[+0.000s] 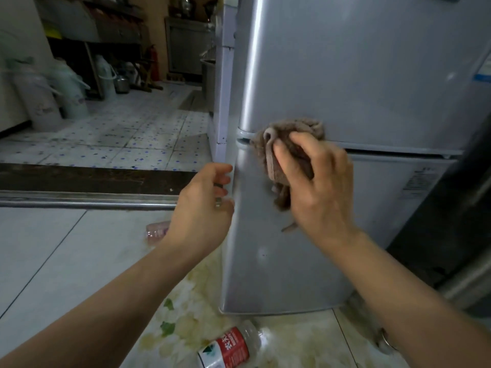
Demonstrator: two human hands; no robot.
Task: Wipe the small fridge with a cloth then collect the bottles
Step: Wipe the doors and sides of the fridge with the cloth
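The small silver fridge (pixel 358 75) fills the right half of the view, with a seam between its upper and lower doors. My right hand (pixel 316 187) presses a brown cloth (pixel 287 144) against the fridge at that seam, near the left edge. My left hand (pixel 204 205) rests with loosely curled fingers at the fridge's left front corner and holds nothing. An empty clear bottle with a red label (pixel 231 349) lies on the floor below the fridge. A second clear bottle (pixel 156 231) lies on the floor, partly hidden behind my left wrist.
A metal door-sill rail (pixel 79 201) crosses the floor at left. Beyond it, on the speckled tiled floor, large thermos flasks (pixel 45 99) stand by the wall. A dark appliance (pixel 451 208) stands right of the fridge. A flower-patterned mat (pixel 186 314) lies under the fridge.
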